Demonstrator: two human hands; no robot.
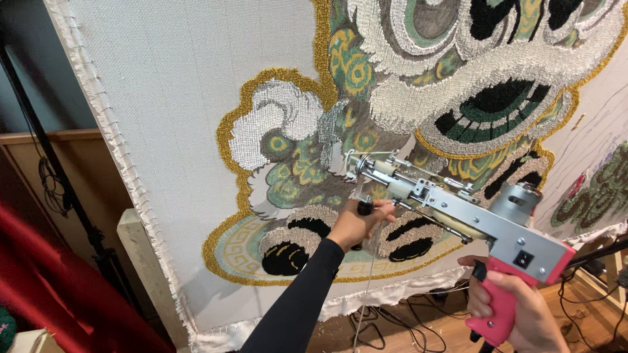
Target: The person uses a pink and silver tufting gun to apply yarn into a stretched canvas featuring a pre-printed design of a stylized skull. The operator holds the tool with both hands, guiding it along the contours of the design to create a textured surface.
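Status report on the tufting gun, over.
Left hand on the front handle, right hand around the pink grip. Tufting gun tip against the stretched cloth. Nothing blocking.

Single head-worn view, tilted, looking forward and slightly down along both arms. Close to stretched cloth point(192, 89) on frame; tufted lion design fills upper right. Left hand point(354, 223) and right hand point(521, 312) on tufting gun point(466, 216) in lower centre-right. Floor cables point(392, 332) below, light stand point(43, 153) at left edge.
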